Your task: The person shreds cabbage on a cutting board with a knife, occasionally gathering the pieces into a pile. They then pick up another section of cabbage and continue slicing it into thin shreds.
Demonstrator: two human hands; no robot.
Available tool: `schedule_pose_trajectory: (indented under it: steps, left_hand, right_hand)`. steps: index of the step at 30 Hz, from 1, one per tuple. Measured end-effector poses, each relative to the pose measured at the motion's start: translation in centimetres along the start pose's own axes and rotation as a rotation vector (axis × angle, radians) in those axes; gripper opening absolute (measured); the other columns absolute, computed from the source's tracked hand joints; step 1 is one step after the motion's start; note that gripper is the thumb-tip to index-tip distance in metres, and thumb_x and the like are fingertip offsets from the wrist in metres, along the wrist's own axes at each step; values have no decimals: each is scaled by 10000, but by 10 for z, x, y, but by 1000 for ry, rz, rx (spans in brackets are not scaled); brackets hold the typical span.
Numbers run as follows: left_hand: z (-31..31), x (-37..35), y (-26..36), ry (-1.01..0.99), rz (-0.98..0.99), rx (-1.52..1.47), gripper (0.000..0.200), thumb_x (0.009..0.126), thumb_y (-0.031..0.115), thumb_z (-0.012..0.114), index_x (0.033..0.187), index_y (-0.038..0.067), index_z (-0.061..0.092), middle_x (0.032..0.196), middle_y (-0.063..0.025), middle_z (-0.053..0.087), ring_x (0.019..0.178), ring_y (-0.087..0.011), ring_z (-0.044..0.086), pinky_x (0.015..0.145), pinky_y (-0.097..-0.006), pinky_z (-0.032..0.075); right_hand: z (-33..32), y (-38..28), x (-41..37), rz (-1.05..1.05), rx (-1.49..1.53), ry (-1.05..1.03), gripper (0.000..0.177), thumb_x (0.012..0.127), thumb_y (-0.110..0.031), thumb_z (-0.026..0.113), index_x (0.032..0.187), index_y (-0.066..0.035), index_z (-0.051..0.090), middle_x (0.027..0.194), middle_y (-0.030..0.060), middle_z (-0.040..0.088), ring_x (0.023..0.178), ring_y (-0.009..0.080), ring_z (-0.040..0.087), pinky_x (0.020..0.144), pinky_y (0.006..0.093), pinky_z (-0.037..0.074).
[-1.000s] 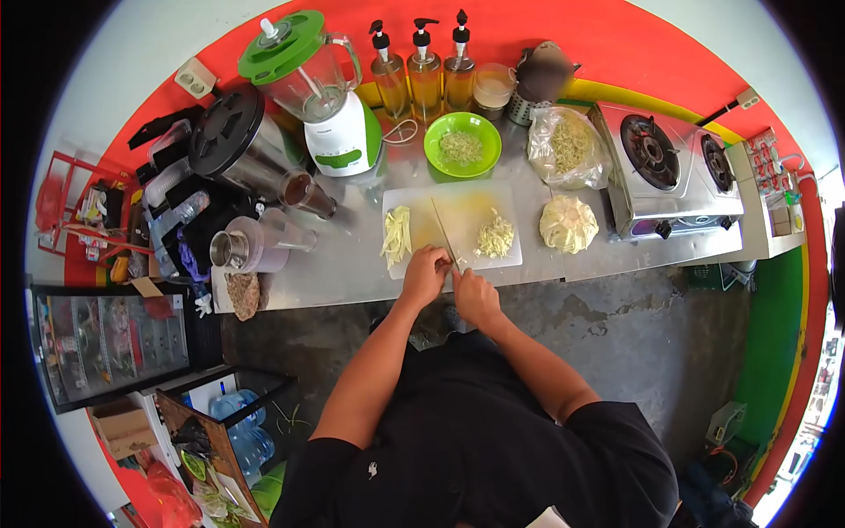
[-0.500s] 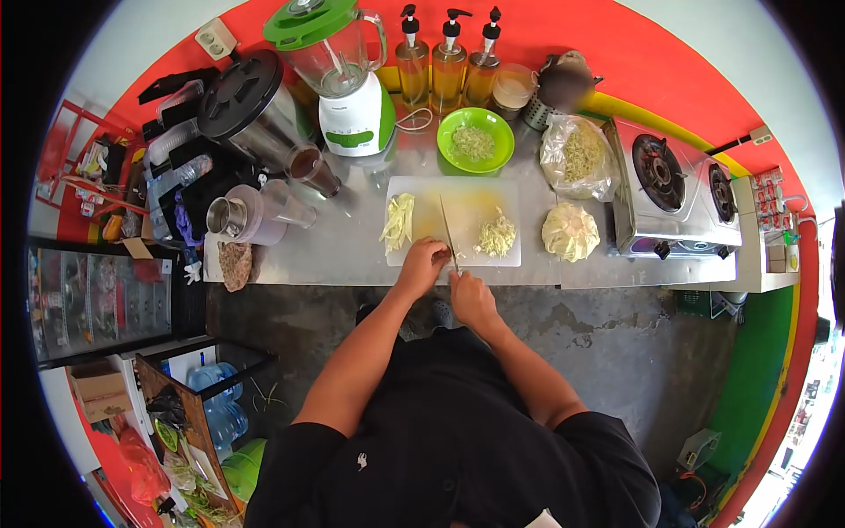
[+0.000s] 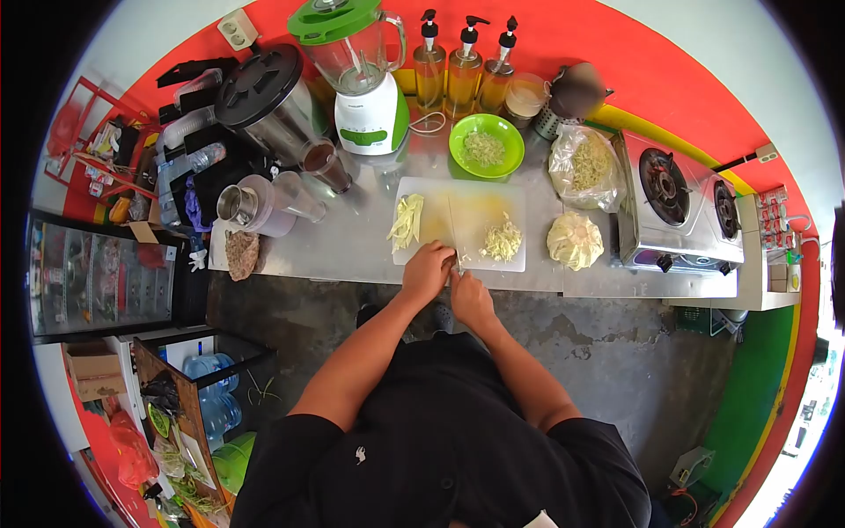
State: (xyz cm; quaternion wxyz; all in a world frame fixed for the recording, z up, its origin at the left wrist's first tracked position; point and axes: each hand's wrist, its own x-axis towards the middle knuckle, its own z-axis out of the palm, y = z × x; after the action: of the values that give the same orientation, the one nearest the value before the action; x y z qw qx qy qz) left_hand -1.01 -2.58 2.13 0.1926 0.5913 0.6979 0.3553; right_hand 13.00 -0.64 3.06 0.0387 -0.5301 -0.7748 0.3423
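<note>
My right hand [image 3: 472, 297] is wrapped round the handle of a knife [image 3: 453, 231], whose thin blade points away from me over the white cutting board [image 3: 431, 256]. Close beside the blade, my left hand [image 3: 429, 269] has its fingers pressed together at the board's near edge; what they hold, if anything, is hidden. Pale cabbage leaves [image 3: 406, 222] lie on the board's left part. A heap of shredded cabbage [image 3: 503, 239] is on its right part, with small bits near the knife. To the right of the board sits a cabbage head [image 3: 575, 241].
Behind the board stand a green bowl [image 3: 487, 145] of shreds, a blender [image 3: 365, 119] and pump bottles [image 3: 463, 77]. A plastic bag of shreds [image 3: 585, 167] lies beside the gas stove [image 3: 676, 207]. Cups and a pitcher [image 3: 268, 204] stand at the left.
The whole view has shifted slightly, with the counter's things appearing a little further right. My left hand has drawn closer to the knife, and the blade shows thinner and more upright.
</note>
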Motion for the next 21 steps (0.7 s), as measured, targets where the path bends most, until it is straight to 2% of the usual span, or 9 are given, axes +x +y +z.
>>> schedule_pose_trajectory:
  steps: [3, 12, 16, 18, 20, 21]
  left_hand:
    - [-1, -3, 11, 2, -25, 118, 142, 840, 102, 690, 978, 98, 722, 960, -58, 661, 954, -292, 643, 786, -407, 538]
    - [-4, -8, 8, -9, 17, 173, 133, 841, 98, 675, 959, 111, 734, 955, -39, 671, 947, -274, 647, 783, -396, 544]
    - [-3, -2, 3, 10, -37, 80, 166, 798, 60, 696, 959, 91, 727, 948, -87, 640, 943, -311, 632, 786, -410, 525]
    - [-3, 3, 0, 11, -85, 3, 185, 781, 41, 700, 960, 81, 723, 937, -110, 625, 934, -326, 625, 785, -415, 516]
    - [-5, 13, -7, -135, -147, -33, 228, 746, 13, 709, 967, 67, 714, 901, -142, 591, 910, -346, 612, 774, -423, 502]
    - [-6, 15, -8, -133, -157, -40, 228, 746, 13, 709, 967, 67, 714, 901, -142, 591, 910, -346, 612, 774, -423, 502]
  right_hand:
    - [-2, 2, 1, -18, 53, 16, 512, 1059, -356, 419, 887, 91, 603, 842, 393, 644, 833, 570, 645, 773, 608, 520]
    - [1, 4, 1, -18, 72, 3, 529, 1060, -365, 414, 901, 103, 603, 848, 400, 642, 830, 566, 648, 763, 606, 521]
    - [-8, 0, -5, 6, 100, -37, 546, 1062, -376, 405, 895, 103, 605, 840, 399, 640, 827, 565, 648, 761, 604, 523]
    - [-7, -5, -9, 58, 32, -57, 530, 1055, -408, 414, 963, 74, 615, 930, 376, 665, 911, 549, 658, 845, 590, 523]
    - [-3, -5, -4, 71, 36, -62, 526, 1055, -407, 416, 959, 69, 618, 926, 376, 664, 907, 551, 657, 842, 595, 522]
    - [-2, -4, -2, 81, 43, -59, 522, 1055, -407, 417, 956, 64, 621, 922, 377, 664, 903, 552, 657, 840, 599, 521]
